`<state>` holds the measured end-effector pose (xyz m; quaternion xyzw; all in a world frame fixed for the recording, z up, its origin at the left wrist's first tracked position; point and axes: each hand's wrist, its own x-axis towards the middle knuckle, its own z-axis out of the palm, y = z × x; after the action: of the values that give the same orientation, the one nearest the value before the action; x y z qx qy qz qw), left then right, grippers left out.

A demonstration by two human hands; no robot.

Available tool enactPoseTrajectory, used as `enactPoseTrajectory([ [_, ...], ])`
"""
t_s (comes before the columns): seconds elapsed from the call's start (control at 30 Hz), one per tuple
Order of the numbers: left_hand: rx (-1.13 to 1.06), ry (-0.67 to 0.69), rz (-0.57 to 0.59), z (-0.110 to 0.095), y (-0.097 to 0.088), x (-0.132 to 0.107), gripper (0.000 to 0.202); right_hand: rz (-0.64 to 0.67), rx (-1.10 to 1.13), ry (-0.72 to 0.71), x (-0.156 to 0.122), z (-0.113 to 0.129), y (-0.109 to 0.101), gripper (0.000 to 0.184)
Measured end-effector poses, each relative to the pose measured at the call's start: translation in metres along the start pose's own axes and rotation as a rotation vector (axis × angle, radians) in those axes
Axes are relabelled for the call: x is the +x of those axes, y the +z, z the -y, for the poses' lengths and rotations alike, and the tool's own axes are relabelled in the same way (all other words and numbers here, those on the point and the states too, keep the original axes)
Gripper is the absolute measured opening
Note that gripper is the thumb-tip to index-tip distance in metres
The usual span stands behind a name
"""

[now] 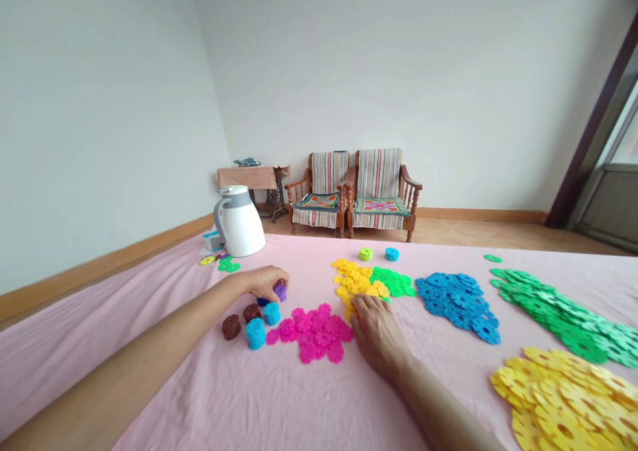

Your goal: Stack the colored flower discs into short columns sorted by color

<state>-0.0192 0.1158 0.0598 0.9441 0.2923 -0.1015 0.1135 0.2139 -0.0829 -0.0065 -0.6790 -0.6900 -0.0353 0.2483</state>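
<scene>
My left hand [263,282] reaches over a group of short stacks of snowflake discs, its fingers curled round a purple stack [280,292]. Beside it stand two brown stacks [231,326] and two light blue stacks [256,333]. My right hand [375,329] lies palm down between a pink pile of discs [312,331] and a small yellow pile [355,279], its fingertips on the yellow discs and fingers stretched out.
On the pink tablecloth [199,384] lie more disc piles: bright green [393,281], blue [461,303], dark green [558,311], large yellow [568,398]. A white kettle [239,221] stands at the far left. Two wooden armchairs [353,192] stand by the back wall.
</scene>
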Motion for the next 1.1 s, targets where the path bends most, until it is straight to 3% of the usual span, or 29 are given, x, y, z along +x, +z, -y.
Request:
enactPoseTrajectory([
  [0.23, 0.031, -0.022, -0.021, -0.0024, -0.0010, -0.0020, 0.038, -0.002, -0.005, -0.005, -0.0005, -0.0004, 0.0001, 0.022],
  [0.7, 0.056, -0.017, -0.054, -0.0041, 0.0000, -0.0016, 0.029, -0.014, 0.015, -0.008, -0.0006, -0.0003, -0.0002, 0.022],
  [0.93, 0.058, 0.001, -0.061, -0.0030, 0.0011, -0.0037, 0.043, -0.011, 0.010, -0.002, -0.0005, -0.0012, 0.0019, 0.021],
  [1.1, 0.067, 0.049, -0.074, -0.0049, 0.0009, -0.0039, 0.036, -0.025, 0.020, -0.018, -0.0004, -0.0024, 0.0035, 0.022],
])
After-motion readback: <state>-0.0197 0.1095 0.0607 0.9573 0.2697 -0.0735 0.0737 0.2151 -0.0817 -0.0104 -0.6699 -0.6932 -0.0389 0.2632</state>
